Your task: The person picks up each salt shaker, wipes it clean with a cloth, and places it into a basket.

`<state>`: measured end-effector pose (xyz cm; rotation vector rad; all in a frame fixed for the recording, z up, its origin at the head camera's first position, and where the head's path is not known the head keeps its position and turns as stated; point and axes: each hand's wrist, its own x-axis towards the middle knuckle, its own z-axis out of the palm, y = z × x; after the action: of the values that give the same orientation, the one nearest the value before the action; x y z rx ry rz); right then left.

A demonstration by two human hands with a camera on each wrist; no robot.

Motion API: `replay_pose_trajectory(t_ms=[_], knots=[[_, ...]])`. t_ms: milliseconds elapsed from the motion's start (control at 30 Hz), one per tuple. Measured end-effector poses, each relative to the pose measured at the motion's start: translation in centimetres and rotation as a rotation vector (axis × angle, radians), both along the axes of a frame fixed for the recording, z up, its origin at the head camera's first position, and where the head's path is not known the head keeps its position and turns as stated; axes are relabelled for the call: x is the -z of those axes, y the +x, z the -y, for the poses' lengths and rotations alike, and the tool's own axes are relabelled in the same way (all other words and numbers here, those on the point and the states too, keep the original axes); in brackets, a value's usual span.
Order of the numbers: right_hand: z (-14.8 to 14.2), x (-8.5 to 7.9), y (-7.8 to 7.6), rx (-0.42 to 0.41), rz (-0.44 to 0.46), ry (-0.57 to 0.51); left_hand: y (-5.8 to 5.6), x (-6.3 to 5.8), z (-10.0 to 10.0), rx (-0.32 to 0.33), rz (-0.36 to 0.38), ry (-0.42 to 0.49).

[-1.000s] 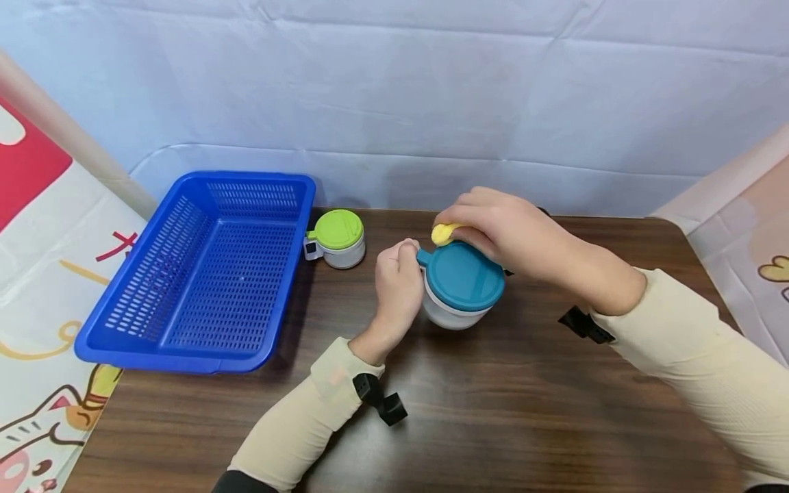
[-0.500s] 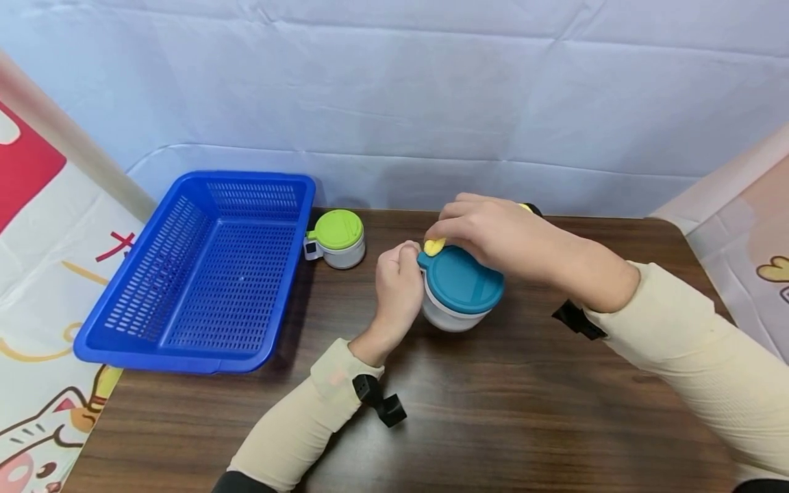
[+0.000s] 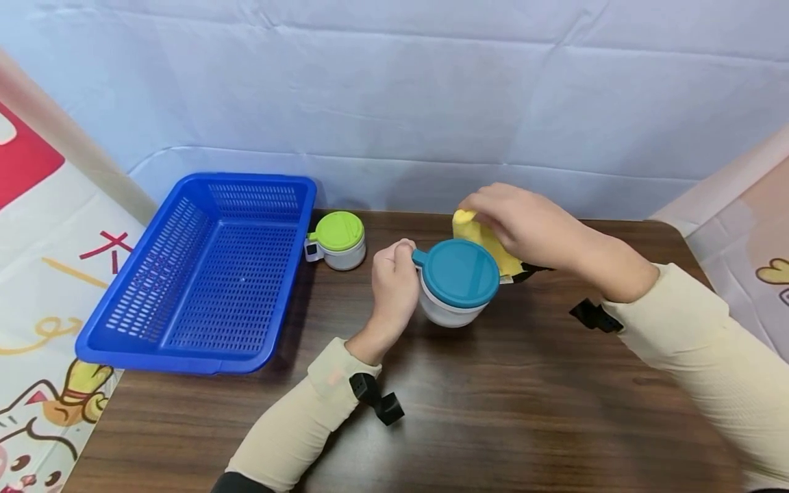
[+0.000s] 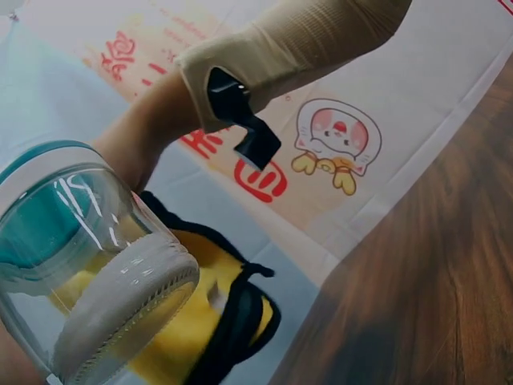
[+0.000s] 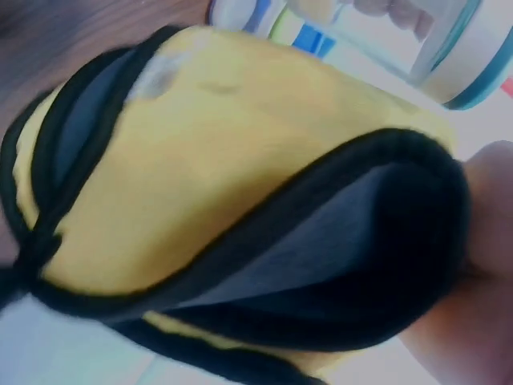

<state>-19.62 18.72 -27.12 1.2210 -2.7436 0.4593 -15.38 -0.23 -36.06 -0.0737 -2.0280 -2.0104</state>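
My left hand (image 3: pixel 394 281) grips the handle of a clear seasoning jar (image 3: pixel 453 313) with a teal lid (image 3: pixel 462 272). In the left wrist view the jar (image 4: pixel 128 273) shows a pale base, and yellow fabric is visible through its glass. Just behind the jar's right side, my right hand (image 3: pixel 524 219) pinches a yellow cloth (image 3: pixel 477 236) that hangs down from the fingers. Folds with black edging and a grey inner face show on the cloth (image 5: pixel 232 144) in the right wrist view. A small white tag sits near its edge.
A smaller jar with a lime-green lid (image 3: pixel 339 231) stands at the table's back edge. Left of it is a blue perforated plastic basket (image 3: pixel 185 363). Pale fabric (image 3: pixel 394 103) rises behind the dark wooden table (image 3: pixel 481 424).
My right hand first slides the cloth left over the lid toward the handle, then lifts back and right off it. More of the cloth now shows. My left hand keeps its grip, almost still.
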Motion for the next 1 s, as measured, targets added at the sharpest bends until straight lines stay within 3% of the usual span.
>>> replay_pose_trajectory(t_ms=[133,200,333,433,833,1000], knots=[[-0.8,0.0,0.0,0.075,-0.013,-0.061,0.2,-0.4,0.2,0.017,0.01,0.008],[-1.1,-0.2,0.0,0.097,-0.03,-0.083,0.6,-1.3,0.3,0.02,0.01,0.012],[-1.5,-0.6,0.1,0.121,-0.061,-0.079,1.4,-3.0,0.4,0.008,0.003,0.016],[-1.8,-0.8,0.2,0.135,-0.077,-0.058,1.6,-3.4,0.6,0.0,-0.005,0.017],[-2.2,-1.3,0.5,0.12,-0.16,-0.016,1.3,-3.2,0.8,-0.029,0.003,0.01],[-2.2,-1.8,0.7,0.088,-0.219,0.005,0.1,-1.2,0.8,-0.035,0.014,0.007]])
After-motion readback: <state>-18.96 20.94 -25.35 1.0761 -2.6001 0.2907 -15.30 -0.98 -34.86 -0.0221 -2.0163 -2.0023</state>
